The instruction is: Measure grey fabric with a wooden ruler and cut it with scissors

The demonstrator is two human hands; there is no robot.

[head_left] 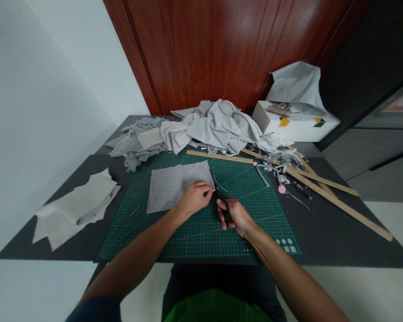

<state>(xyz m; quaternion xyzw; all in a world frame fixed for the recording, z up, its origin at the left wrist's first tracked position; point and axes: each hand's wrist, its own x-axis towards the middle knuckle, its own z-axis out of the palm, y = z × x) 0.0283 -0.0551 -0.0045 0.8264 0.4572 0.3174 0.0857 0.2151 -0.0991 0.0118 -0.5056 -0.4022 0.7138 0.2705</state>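
A grey fabric piece (174, 183) lies flat on the green cutting mat (188, 241). My left hand (197, 197) rests at its lower right part, with the fingers pinched on the fabric near its right edge; a small dark item shows between the fingers. Black scissors (226, 211) are in my right hand (233, 214), whose fingers are wrapped round the handles. The blades point up and away along the fabric's right edge, close to my left fingertips. A thin pale strip (221, 185) lies just right of the blades.
Heaped grey and cream fabrics (218, 125) line the back. Behind right stands a white box (292, 127). A wooden ruler (218, 156) crosses the mat's top. Long wooden rulers (342, 205) and cord scraps lie right, pale fabric pieces (74, 205) left.
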